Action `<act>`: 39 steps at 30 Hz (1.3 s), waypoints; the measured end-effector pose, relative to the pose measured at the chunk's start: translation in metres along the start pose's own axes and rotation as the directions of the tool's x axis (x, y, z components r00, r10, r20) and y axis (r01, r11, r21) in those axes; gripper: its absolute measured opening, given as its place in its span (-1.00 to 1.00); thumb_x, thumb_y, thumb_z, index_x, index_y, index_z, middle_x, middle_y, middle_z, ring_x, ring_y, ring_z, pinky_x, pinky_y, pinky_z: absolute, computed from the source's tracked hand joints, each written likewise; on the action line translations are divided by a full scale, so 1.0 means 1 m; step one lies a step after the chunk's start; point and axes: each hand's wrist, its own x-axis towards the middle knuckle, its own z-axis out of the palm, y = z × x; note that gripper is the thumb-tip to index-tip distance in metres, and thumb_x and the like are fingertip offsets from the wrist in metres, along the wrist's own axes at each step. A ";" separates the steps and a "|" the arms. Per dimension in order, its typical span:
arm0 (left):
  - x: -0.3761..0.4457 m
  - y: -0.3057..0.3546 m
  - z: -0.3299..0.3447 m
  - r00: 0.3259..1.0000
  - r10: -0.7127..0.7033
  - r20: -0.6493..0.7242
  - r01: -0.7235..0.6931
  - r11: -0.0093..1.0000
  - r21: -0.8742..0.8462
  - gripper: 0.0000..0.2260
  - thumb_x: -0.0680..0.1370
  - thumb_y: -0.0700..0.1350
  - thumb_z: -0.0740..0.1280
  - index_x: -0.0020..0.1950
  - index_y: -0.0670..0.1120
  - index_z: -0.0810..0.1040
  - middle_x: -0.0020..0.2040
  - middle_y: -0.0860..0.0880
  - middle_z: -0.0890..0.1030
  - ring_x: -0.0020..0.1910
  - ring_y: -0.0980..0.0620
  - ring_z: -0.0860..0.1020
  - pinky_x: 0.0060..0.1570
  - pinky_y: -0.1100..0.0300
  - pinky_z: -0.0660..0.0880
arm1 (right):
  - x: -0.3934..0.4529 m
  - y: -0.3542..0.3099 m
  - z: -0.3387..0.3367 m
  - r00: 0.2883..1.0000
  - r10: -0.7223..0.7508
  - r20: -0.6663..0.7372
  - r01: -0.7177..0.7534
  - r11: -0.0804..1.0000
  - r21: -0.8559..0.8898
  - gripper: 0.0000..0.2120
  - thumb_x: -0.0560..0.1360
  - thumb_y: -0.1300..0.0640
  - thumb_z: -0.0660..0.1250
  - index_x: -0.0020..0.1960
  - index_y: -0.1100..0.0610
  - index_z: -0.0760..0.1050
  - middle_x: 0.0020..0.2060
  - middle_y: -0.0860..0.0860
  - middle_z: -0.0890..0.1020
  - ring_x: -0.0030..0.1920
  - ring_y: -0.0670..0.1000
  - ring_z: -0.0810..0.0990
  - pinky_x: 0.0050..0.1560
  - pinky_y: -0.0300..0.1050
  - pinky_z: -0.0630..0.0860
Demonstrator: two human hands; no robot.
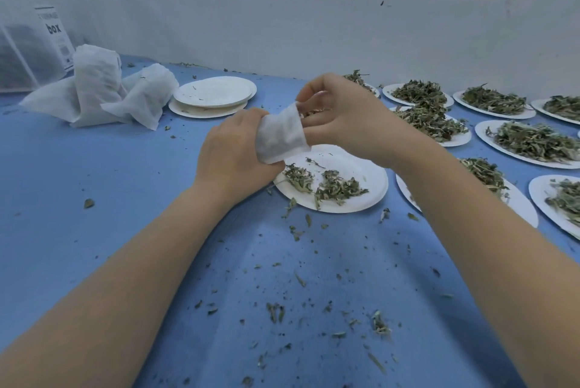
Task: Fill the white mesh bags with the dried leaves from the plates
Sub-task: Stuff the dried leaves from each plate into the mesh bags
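My left hand [233, 149] grips a small white mesh bag [281, 136] above the near paper plate [361, 174], which holds a thin scatter of dried leaves [329, 185]. My right hand [342, 114] is at the bag's open mouth, its curled fingers pinching dried leaves there. Several more plates heaped with dried leaves [533, 141] lie to the right.
Filled white mesh bags [100, 89] are piled at the left, beside a stack of empty paper plates [215, 92]. A clear storage box [31, 48] stands at the far left. Leaf crumbs litter the blue table [94, 183]. A white wall runs along the back.
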 end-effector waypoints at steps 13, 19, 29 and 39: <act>0.001 0.002 -0.005 0.988 0.059 -0.141 -0.074 0.992 -0.102 -0.62 0.29 -0.05 0.49 0.04 -0.15 0.56 -0.14 -0.03 0.60 -0.18 -0.06 0.54 -0.20 0.17 0.42 | 0.000 0.000 0.016 0.989 -0.138 0.044 0.145 0.945 -0.294 -0.83 0.51 0.22 0.26 -0.12 0.20 0.63 -0.41 0.08 0.48 -0.44 -0.12 0.27 -0.37 -0.29 0.27; -0.004 0.004 -0.005 0.948 0.258 -0.186 -0.263 0.965 -0.007 -0.69 0.33 -0.07 0.34 0.00 -0.20 0.61 -0.14 -0.10 0.64 -0.21 -0.11 0.58 -0.28 0.10 0.53 | -0.005 -0.006 0.013 0.932 -0.051 0.358 0.182 0.921 -0.344 -0.78 0.54 0.03 0.23 0.03 0.14 0.56 -0.05 0.19 0.60 -0.02 0.19 0.53 0.09 0.15 0.45; -0.001 -0.011 -0.008 0.997 0.043 -0.057 -0.046 0.997 -0.058 -0.55 0.29 -0.01 0.52 0.15 -0.01 0.53 0.01 0.04 0.60 -0.03 -0.02 0.53 -0.13 0.12 0.45 | -0.001 0.004 -0.004 0.996 -0.079 -0.031 0.079 0.997 -0.006 -0.88 0.37 0.23 0.48 -0.16 0.03 0.64 -0.23 -0.05 0.69 -0.15 -0.04 0.67 -0.01 -0.04 0.61; -0.002 -0.015 -0.007 0.999 0.046 -0.028 -0.048 0.998 -0.037 -0.59 0.31 -0.03 0.51 0.13 0.00 0.55 0.01 0.02 0.60 -0.04 -0.05 0.53 -0.13 0.10 0.46 | 0.000 0.021 0.014 0.954 0.181 0.241 0.007 0.786 -0.618 -0.70 0.43 -0.25 0.29 0.11 -0.17 0.51 -0.04 -0.07 0.49 -0.09 -0.08 0.49 -0.10 -0.14 0.47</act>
